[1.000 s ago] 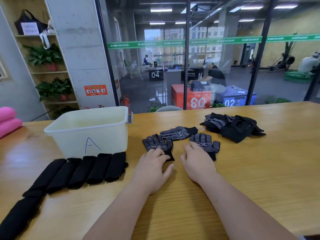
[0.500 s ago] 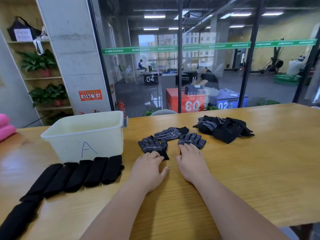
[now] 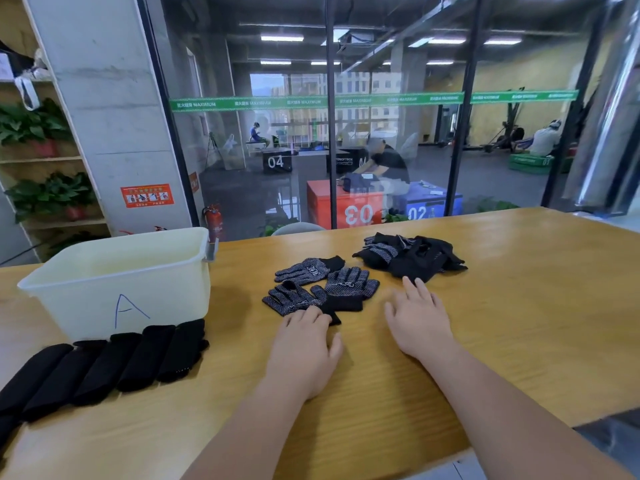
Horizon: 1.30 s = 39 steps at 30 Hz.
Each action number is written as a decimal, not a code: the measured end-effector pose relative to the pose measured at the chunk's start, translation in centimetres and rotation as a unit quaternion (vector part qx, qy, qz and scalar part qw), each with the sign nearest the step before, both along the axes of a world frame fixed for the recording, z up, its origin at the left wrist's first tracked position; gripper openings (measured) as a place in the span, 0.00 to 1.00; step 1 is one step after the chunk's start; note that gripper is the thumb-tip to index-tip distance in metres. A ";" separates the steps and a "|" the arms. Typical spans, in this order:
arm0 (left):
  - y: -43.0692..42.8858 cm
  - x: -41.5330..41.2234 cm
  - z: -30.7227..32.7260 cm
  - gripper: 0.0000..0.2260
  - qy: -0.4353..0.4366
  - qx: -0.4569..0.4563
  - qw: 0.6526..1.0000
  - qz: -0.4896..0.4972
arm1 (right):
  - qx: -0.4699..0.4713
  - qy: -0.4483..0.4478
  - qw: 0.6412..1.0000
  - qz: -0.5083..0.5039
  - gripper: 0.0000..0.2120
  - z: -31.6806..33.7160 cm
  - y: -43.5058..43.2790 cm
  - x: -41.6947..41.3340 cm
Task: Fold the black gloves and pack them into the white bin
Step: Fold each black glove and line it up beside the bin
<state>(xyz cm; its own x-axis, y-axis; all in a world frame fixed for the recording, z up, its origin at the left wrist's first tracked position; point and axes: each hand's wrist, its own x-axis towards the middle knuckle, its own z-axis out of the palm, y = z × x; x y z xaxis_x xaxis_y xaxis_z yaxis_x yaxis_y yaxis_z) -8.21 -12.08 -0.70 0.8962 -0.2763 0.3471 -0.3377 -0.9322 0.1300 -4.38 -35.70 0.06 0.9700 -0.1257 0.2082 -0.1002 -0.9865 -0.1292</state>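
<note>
Three black dotted gloves lie flat in the middle of the wooden table: a near-left glove, a far glove and a right glove. My left hand lies flat with its fingertips on the near-left glove's cuff. My right hand rests open on the table, apart from the right glove, fingertips close to a heap of unfolded gloves. The white bin, marked "A", stands at the left. A row of folded black gloves lies in front of it.
A glass wall runs along the table's far edge, with a concrete pillar and plant shelves behind the bin. Bare wood stretches to the right of the glove heap and in front of my hands.
My right hand has let go of the right glove and slid right, toward the heap. That glove now lies closer to the other two. My left hand stays on the near-left glove.
</note>
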 end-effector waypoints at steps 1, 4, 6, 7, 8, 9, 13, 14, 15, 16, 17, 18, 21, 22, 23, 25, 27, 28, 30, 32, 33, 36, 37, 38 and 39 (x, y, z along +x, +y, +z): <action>0.0 0.1 -0.1 0.24 -0.003 -0.001 1.000 -0.002 | -0.005 0.007 1.000 -0.003 0.29 0.1 -1.1 0.4; 0.0 0.6 -0.3 0.25 -0.005 0.002 1.000 -0.005 | -0.008 0.020 1.000 0.001 0.30 0.6 -3.1 1.8; -0.1 0.7 -0.4 0.27 -0.001 0.003 1.000 -0.003 | 0.004 0.030 1.000 0.003 0.30 0.7 -3.5 3.0; -0.1 0.7 -0.5 0.27 0.002 0.004 1.000 -0.002 | 0.011 0.034 0.999 0.000 0.30 0.6 -3.5 3.5; -0.1 0.7 -0.5 0.28 0.005 0.006 1.000 0.000 | 0.017 0.035 0.999 -0.004 0.30 0.5 -3.6 4.0; -0.1 0.8 -0.6 0.28 0.008 0.008 1.000 0.001 | 0.022 0.040 0.999 -0.009 0.31 0.3 -3.6 4.4; -0.1 0.9 -0.6 0.28 0.012 0.009 1.000 -0.001 | 0.019 0.038 0.999 -0.024 0.32 -0.7 -3.5 5.1; -0.1 0.9 -0.6 0.28 0.013 0.009 1.000 -0.001 | 0.015 0.017 0.999 -0.027 0.32 -0.7 -3.4 5.0; -0.1 0.9 -0.6 0.28 0.014 0.009 1.000 -0.001 | 0.011 -0.014 0.999 -0.029 0.30 -0.7 -3.3 4.8; -0.1 0.9 -0.6 0.28 0.014 0.009 1.000 -0.001 | 0.007 -0.052 0.998 -0.026 0.27 -0.6 -3.2 4.5; -0.1 0.8 -0.5 0.28 0.014 0.006 1.000 0.000 | 0.004 -0.091 0.996 -0.013 0.24 -0.4 -3.1 4.3; -0.1 0.7 -0.5 0.28 0.017 0.002 1.000 0.001 | 0.009 -0.124 0.992 0.009 0.21 -0.3 -2.9 4.0; -0.2 0.5 -0.2 0.27 0.017 -0.004 1.000 0.004 | 0.062 -0.158 0.982 0.088 0.13 0.1 -1.9 2.6; -0.2 0.4 -0.1 0.27 0.016 -0.005 1.000 0.005 | 0.072 -0.146 0.981 0.108 0.11 0.2 -1.6 2.1; -0.2 0.4 -0.1 0.27 0.014 -0.005 1.000 0.005 | 0.076 -0.137 0.980 0.123 0.10 0.1 -1.3 1.7; -0.2 0.3 0.0 0.26 0.011 -0.006 1.000 0.007 | 0.093 -0.146 0.975 0.137 0.08 0.0 -1.0 1.4; -0.2 0.2 0.1 0.25 0.007 -0.009 1.000 0.007 | 0.130 -0.155 0.970 0.134 0.08 -0.2 -1.1 1.4; -0.2 0.1 0.2 0.25 0.006 -0.010 1.000 0.007 | 0.140 -0.151 0.970 0.127 0.11 -0.4 -1.1 1.5; -0.2 0.0 0.2 0.25 0.002 -0.013 1.000 0.007 | 0.142 -0.120 0.977 0.101 0.19 -0.5 -1.3 1.5; -0.2 -0.1 0.3 0.24 -0.002 -0.014 1.000 0.010 | 0.120 -0.095 0.985 0.077 0.21 -0.4 -1.2 1.3; -0.2 -0.1 0.3 0.24 -0.004 -0.015 1.000 0.012 | 0.094 -0.095 0.988 0.076 0.20 -0.3 -1.1 1.3; -0.3 -0.2 0.3 0.23 -0.010 -0.021 1.000 0.019 | 0.040 -0.118 0.987 0.104 0.14 0.1 -0.9 0.8; -0.3 -0.2 0.4 0.23 -0.015 -0.022 0.999 0.020 | 0.053 -0.127 0.983 0.118 0.12 0.2 -0.8 0.8; -0.3 -0.2 0.3 0.22 -0.020 -0.023 0.999 0.022 | 0.078 -0.134 0.979 0.131 0.11 0.4 -0.7 0.7; -0.3 -0.3 0.3 0.22 -0.024 -0.024 0.999 0.024 | 0.110 -0.139 0.974 0.140 0.10 0.7 -0.7 0.6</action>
<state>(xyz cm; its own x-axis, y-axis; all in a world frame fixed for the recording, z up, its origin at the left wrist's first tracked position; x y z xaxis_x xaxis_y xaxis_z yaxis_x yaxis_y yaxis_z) -8.47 -12.43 -0.39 0.8904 -0.2151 0.4010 -0.2995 -0.9405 0.1604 -3.77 -36.39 0.74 0.8828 0.0645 0.4654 0.2375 -0.9159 -0.3237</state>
